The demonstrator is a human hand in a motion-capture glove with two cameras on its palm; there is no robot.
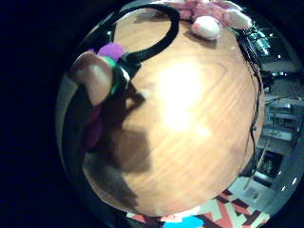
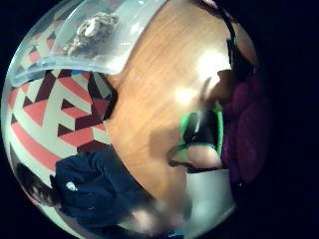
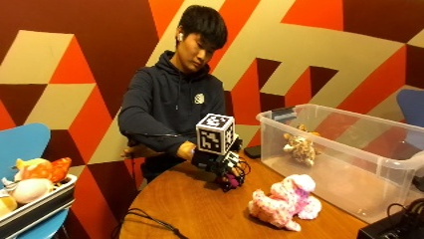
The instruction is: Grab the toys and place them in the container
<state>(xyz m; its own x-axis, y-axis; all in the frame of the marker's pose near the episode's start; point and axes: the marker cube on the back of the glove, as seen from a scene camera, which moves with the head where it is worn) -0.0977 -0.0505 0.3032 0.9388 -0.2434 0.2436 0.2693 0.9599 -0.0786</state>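
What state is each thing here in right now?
Hand: raised above the table, fingers curled around a purple toy.
Purple toy: held, off the table.
Pink plush toy: lying on the table.
Container: lidless.
Spotted plush toy: inside the container.

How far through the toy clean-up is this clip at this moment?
Done: one spotted tan plush toy already sits inside the clear plastic container. In hand: the black-gloved right hand holds a small purple plush toy above the round wooden table, its fingers curled round it in the palm views. Left: the pink and white plush toy lies on the table beside the container, untouched.
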